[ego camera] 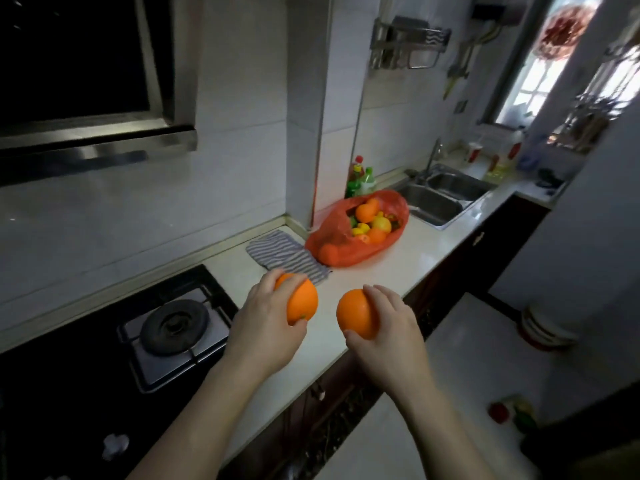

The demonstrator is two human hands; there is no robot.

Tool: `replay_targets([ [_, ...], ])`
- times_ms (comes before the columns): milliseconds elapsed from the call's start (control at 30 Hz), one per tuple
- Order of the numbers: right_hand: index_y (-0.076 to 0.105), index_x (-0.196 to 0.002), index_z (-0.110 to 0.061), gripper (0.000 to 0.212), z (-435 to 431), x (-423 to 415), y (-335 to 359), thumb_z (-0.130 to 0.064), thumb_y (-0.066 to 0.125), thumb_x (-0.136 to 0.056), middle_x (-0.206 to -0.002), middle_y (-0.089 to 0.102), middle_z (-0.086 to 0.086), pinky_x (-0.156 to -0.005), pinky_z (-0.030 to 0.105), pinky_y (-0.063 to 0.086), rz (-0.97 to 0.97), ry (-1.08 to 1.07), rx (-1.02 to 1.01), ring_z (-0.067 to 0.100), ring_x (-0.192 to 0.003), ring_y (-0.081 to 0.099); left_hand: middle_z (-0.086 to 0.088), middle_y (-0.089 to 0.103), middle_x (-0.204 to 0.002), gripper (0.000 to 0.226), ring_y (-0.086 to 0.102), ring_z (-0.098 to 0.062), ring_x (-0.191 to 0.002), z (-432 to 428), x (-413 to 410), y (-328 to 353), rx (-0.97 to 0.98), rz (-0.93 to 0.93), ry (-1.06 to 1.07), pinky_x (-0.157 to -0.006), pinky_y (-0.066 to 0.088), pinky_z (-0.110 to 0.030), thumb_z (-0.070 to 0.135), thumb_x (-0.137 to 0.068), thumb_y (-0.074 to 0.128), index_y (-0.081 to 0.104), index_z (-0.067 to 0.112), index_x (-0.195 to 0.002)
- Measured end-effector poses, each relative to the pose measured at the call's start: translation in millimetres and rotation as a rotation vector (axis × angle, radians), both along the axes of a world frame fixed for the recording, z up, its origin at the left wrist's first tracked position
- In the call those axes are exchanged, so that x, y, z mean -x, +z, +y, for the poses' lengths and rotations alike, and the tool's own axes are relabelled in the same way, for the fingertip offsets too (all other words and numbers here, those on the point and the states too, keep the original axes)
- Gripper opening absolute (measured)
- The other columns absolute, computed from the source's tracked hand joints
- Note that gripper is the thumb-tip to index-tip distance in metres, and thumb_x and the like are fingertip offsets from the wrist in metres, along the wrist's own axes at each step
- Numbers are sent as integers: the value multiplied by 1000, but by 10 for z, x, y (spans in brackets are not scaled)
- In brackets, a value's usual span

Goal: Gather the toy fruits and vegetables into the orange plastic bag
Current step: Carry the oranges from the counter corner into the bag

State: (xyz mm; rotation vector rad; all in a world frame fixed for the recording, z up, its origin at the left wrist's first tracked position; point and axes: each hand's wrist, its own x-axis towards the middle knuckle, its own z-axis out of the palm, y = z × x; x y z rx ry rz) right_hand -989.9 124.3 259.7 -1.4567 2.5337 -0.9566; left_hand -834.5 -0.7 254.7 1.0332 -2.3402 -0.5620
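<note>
My left hand grips one toy orange above the white counter. My right hand grips a second toy orange just to its right; the two fruits are apart. Farther back on the counter lies the orange plastic bag, its mouth open towards me. Inside it sit several toy fruits, orange, yellow and green.
A striped cloth lies between my hands and the bag. A gas hob is on the left, a steel sink beyond the bag, bottles against the wall behind it. A white surface with stacked bowls stands at the right.
</note>
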Motion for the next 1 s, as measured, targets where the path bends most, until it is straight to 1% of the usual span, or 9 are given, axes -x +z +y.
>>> replay_targets([
  [100,36,-143,-31,78,-180,423,-58,-39,69,-73,-146,34,-11,-104,33,35,23,-33,-39,18,-127,34,11,31,-145,70,44,-21,-125,-258,500,-151,-13,15,-19,-90,50,-45,30,-77,73,36,42,-136],
  [300,32,-144,-33,77,-734,1351,-149,-42,67,-76,-148,31,-13,-101,33,38,48,-95,-119,16,-129,32,11,30,-146,71,44,-18,-126,-893,1520,-402,-83,70,-72,-92,49,-38,32,-78,73,37,42,-138],
  [467,32,-144,-33,77,-1122,2047,-99,-41,68,-75,-147,32,-13,-99,32,39,54,-132,-147,16,-128,34,11,36,-142,73,48,-18,-121,-1348,2285,-367,-109,57,-116,-90,50,-36,39,-76,76,38,43,-138],
  [567,34,-144,-32,77,-1317,2423,-92,-39,68,-75,-147,33,-11,-100,33,39,47,-125,-148,17,-128,35,12,37,-143,72,48,-16,-121,-1536,2655,-339,-116,43,-103,-88,47,-30,43,-78,74,37,42,-140],
  [667,37,-142,-32,75,-1532,2881,-177,-38,69,-74,-146,36,-10,-98,32,38,46,-96,-137,18,-126,36,11,42,-140,70,47,-15,-121,-1718,3057,-372,-101,35,-85,-89,43,-29,43,-77,73,41,39,-139],
  [800,42,-138,-32,70,-1827,3553,-374,-36,69,-74,-142,40,-12,-91,26,33,31,-16,-104,18,-122,39,9,46,-137,69,46,-17,-122,-1908,3661,-516,-124,-7,-38,-94,45,-34,42,-76,74,42,37,-137],
  [900,44,-137,-29,66,-2065,4122,-524,-36,69,-76,-141,42,-9,-94,27,34,23,67,-111,20,-120,41,5,51,-133,66,50,-19,-119,-2036,4154,-662,-151,-25,33,-93,46,-35,40,-73,73,47,35,-134],
  [1000,42,-138,-30,67,-2327,4688,-650,-41,67,-77,-143,40,-8,-99,32,38,17,156,-146,20,-121,40,2,53,-133,66,52,-18,-119,-2162,4625,-809,-215,-38,111,-93,45,-32,39,-73,73,49,32,-134],
])
